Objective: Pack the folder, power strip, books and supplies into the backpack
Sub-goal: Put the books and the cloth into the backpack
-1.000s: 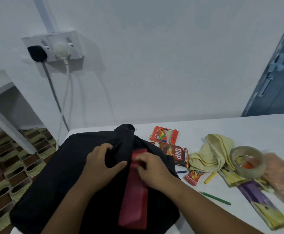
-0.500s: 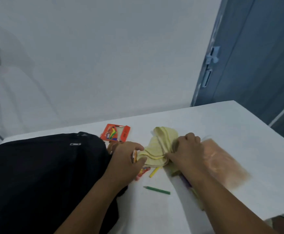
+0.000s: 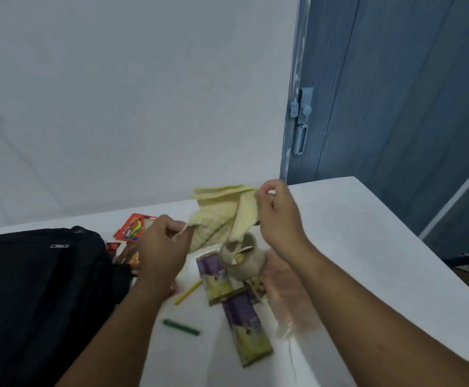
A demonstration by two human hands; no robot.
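Both hands hold a pale yellow cloth lifted above the white surface: the left hand pinches one edge between thumb and curled fingers, and the right hand, held higher, pinches the opposite edge with its fingers curled. The black backpack lies on the surface at the left, well apart from the cloth. Under the cloth sit a roll of tape, two purple-and-yellow packets, a yellow pencil, a green crayon and an orange box.
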